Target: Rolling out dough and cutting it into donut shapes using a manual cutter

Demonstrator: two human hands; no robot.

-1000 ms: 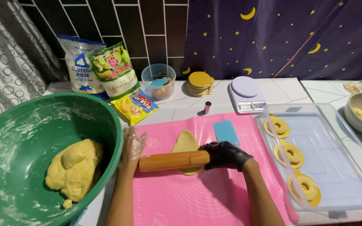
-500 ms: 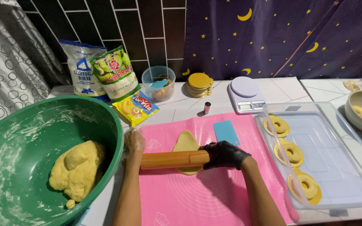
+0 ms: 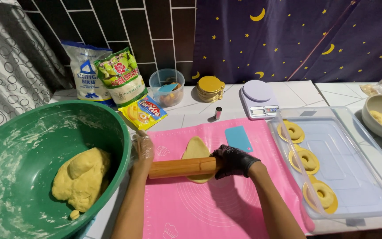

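On the pink mat (image 3: 226, 208), both hands still grip the rolling pin (image 3: 182, 167), barely shifted over the dough (image 3: 195, 150).

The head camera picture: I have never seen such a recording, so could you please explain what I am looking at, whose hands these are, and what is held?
The picture comes from one camera worn on a person's head, looking down at their own two hands. There is no machine. The left hand, in a clear plastic glove, and the right hand, in a black glove, grip the two ends of a wooden rolling pin. It lies across a flat piece of yellow dough on a pink mat. At the left, a green bowl holds a dough lump. At the right, a clear tray holds dough rings.
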